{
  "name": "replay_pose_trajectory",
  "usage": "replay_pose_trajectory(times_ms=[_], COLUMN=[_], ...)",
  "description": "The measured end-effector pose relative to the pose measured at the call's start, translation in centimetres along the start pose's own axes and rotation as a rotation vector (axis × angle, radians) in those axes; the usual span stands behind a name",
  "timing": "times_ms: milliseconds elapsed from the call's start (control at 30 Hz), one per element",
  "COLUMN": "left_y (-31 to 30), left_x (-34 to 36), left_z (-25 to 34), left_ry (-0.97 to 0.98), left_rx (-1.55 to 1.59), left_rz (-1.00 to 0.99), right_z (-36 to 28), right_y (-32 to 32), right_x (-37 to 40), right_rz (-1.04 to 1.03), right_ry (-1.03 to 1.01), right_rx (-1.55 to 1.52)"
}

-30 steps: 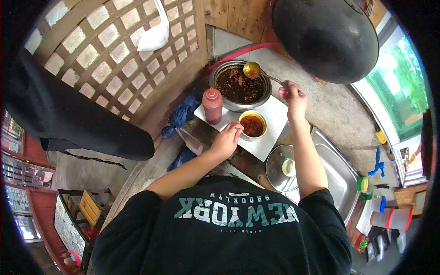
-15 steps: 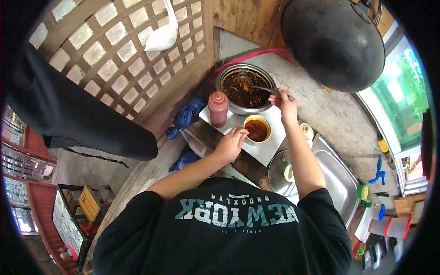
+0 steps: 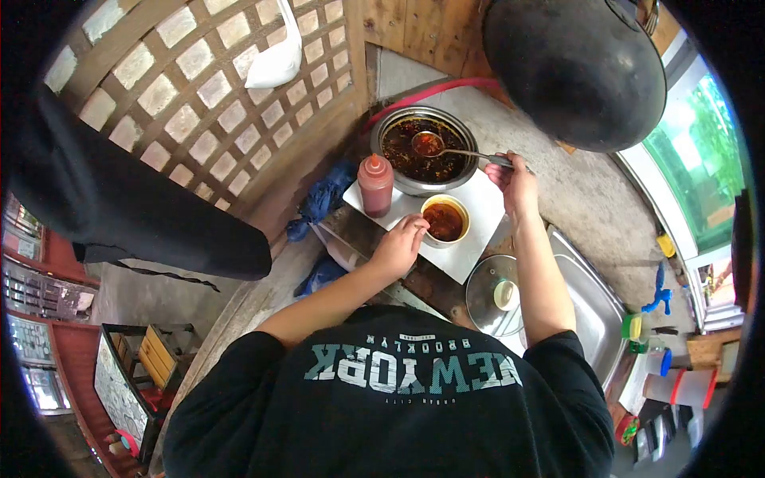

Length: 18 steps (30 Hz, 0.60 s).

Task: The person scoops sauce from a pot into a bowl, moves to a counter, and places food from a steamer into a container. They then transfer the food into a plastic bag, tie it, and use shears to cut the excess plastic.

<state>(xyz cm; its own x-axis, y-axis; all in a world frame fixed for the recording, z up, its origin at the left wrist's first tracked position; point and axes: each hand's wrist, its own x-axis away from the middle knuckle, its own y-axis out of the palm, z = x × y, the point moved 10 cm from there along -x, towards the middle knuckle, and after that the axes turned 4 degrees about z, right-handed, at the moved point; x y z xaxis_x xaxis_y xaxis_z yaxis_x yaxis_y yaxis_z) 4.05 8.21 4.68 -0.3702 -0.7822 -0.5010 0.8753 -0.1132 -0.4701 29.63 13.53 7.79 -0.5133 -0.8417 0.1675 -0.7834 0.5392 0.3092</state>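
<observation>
I have the right hand (image 3: 519, 188) closed on the ladle (image 3: 467, 152), its filled scoop over the pot (image 3: 424, 189); a scooping step, I'd judge, and lifting calls for a level scoop. My left hand (image 3: 396, 251) grips the left rim of the bowl (image 3: 468, 222), upright on the near side, right of the bottle (image 3: 375, 193).

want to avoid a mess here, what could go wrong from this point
The ladle holds red, oily liquid, so a tilt by the right hand might drip it over the pot's rim. The left hand has its fingers at the rim of the cup, where a splash could catch them. The squeeze bottle stands close beside the pot and might get knocked.
</observation>
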Motion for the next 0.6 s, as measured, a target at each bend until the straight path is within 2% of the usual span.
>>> replay_pose_trajectory(times_ms=[433, 600], left_y=[0.3, 0.3], left_x=[-0.1, 0.0], left_z=[-0.1, -0.2], left_ry=[-0.003, -0.014], left_rx=[-0.001, -0.008], left_rz=[-0.032, -0.035], right_z=[0.2, -2.2], right_y=[-2.0, -1.6], right_x=[0.6, 1.0], right_rz=[0.017, 0.009], right_ry=[0.002, -0.024], right_rx=[0.001, -0.005])
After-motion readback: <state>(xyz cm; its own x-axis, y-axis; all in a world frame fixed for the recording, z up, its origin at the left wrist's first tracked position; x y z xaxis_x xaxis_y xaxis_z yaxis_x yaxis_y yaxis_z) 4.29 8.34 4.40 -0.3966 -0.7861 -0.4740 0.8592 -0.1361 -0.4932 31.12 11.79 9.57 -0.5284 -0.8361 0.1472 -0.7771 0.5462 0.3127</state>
